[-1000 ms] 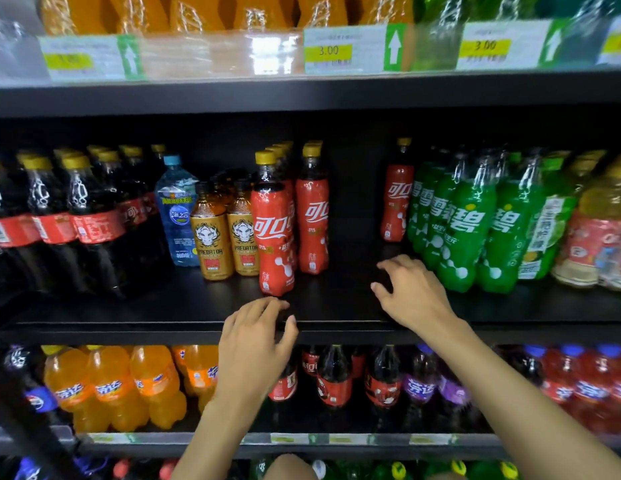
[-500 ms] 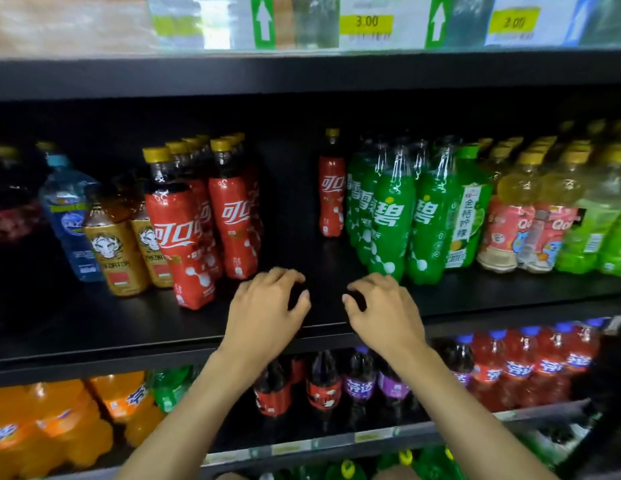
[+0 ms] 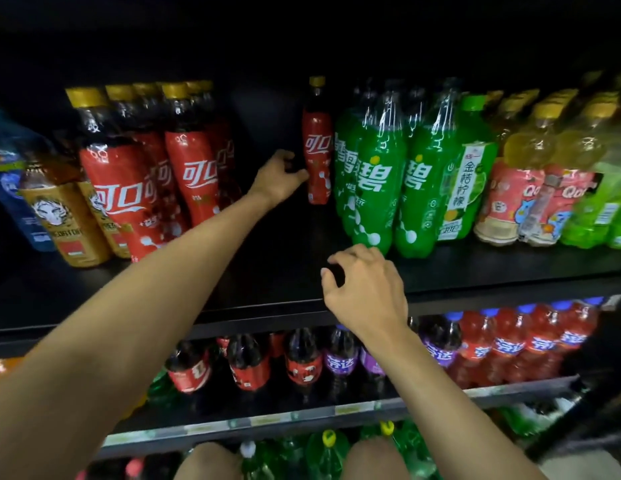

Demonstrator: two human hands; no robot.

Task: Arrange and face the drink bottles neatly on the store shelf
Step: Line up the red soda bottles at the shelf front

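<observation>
A person's left hand (image 3: 279, 176) curls thumb and fingers round the lone red cola bottle (image 3: 317, 157), which stands at centre frame, deep on the middle shelf (image 3: 267, 271) beside the green bottles (image 3: 378, 174). Its long axis is vertical, cap up, label facing out. The right hand (image 3: 368, 289), loosely curled and empty, hovers lower centre. The bottle looks best drawn forward gripped low, upright, label front.

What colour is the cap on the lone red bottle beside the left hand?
Yellow cap on the red bottle; head view, the only one.
</observation>
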